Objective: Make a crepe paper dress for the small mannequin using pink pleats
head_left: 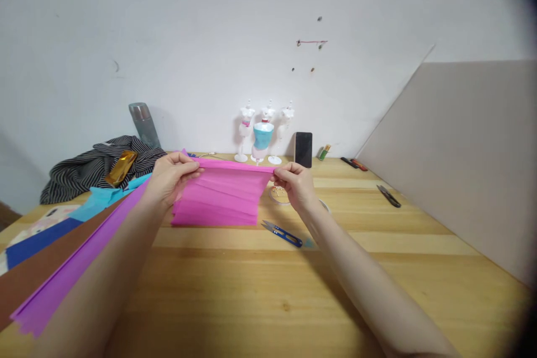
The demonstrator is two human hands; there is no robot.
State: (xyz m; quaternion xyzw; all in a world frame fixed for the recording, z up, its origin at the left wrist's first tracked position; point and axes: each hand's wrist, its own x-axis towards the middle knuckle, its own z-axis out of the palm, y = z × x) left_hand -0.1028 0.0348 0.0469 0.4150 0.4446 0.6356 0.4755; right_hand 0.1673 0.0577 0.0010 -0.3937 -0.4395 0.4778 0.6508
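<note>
Hands, left hand [170,176] and right hand [296,183], pinch pink pleated paper [220,196] stretched left-to-right, folds hanging down.

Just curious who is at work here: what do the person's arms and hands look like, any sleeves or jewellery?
The left arm and right arm are bare to the picture's edge; no sleeve shows. The left hand and right hand wear no gloves; no ring, watch or bracelet is visible.

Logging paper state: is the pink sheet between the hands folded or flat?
Folded. The pink paper shows stacked pleat lines, top edge pinched by left hand and right hand.
</note>
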